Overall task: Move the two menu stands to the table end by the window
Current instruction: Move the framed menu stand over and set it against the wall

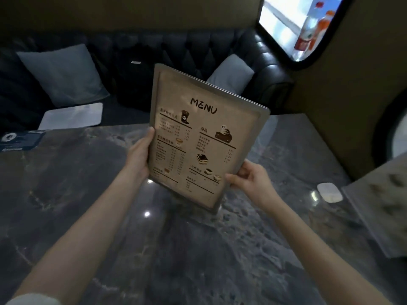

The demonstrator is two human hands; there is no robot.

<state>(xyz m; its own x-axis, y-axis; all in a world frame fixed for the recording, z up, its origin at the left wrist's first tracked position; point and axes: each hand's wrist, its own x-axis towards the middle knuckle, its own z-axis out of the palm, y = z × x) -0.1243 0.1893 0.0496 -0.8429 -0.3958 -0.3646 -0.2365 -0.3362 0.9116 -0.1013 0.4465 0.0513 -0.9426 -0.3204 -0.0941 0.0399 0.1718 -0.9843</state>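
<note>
A clear menu stand (204, 137) with a beige sheet headed "MENU" is tilted to the right above the dark marble table (66, 194). My left hand (138, 156) grips its left edge. My right hand (248, 179) pinches its lower right edge. Its bottom corner is close to the tabletop; whether it touches I cannot tell. A second menu stand (383, 205) leans at the right edge of the view, on the table's right side. The window (295, 25) is at the upper right.
A black tufted sofa (198, 47) runs behind the table with grey cushions (63, 73) and a black backpack (134, 71). A small white object (329, 192) lies on the table next to the second stand. A dark card (22, 139) lies at the far left.
</note>
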